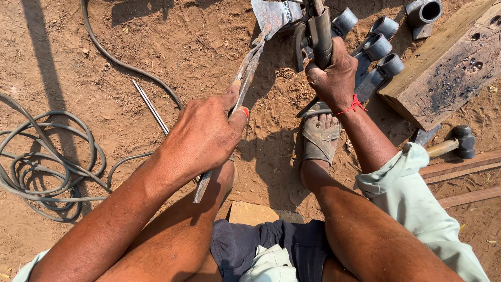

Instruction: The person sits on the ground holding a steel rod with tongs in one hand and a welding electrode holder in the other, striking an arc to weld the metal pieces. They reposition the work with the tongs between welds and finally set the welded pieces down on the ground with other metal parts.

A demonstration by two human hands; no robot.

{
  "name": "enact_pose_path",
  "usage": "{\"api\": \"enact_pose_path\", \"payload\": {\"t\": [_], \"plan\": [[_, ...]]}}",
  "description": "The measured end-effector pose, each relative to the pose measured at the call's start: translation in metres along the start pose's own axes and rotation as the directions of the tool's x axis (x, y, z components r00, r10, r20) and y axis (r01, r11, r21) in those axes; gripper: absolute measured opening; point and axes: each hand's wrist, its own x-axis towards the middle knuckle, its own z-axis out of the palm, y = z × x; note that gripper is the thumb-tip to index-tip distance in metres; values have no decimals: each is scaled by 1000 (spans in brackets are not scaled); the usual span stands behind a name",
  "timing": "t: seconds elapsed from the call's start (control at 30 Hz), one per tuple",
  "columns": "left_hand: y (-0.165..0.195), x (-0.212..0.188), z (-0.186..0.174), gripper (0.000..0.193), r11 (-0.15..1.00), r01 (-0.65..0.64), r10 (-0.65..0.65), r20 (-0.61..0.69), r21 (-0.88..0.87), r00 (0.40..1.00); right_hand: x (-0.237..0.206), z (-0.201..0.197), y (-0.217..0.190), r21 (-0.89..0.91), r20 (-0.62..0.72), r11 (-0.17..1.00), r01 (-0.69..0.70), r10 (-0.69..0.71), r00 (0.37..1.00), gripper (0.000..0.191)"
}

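My left hand (206,133) is closed around the handles of long iron tongs (245,73), whose jaws pinch a flat grey metal blade (271,15) at the top. A thick dark metal rod-shaped tool (319,34) stands upright against that blade, and my right hand (334,78), with a red thread at the wrist, grips it. Both hands work above sandy ground between my bare knees. A sandalled foot (319,138) rests just below the right hand.
Several short metal pipe sockets (383,55) lie at upper right beside a scorched wooden beam (449,62). A hammer (454,143) rests near wooden strips on the right. A coiled grey cable (47,167) and a thin steel rod (151,107) lie on the left.
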Motion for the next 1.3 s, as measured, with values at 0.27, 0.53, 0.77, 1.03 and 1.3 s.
{"api": "enact_pose_path", "payload": {"t": [0.27,0.53,0.77,1.03,1.3], "plan": [[4,-1,-2,46,998,53,-54,37,42,998,3,2,-1,-33,46,999,-10,12,999,24],[4,0,-4,52,992,117,-121,85,52,989,4,5,-2,-38,46,999,-19,21,999,26],[0,2,-5,36,999,40,-42,55,25,998,5,8,-4,-15,39,999,-31,31,999,20],[-7,1,-4,35,999,46,-46,53,1,998,5,9,-7,-41,24,999,-23,24,999,20],[-6,5,-1,44,996,82,-84,60,34,995,6,9,-4,-26,27,998,-55,56,998,25]]}}
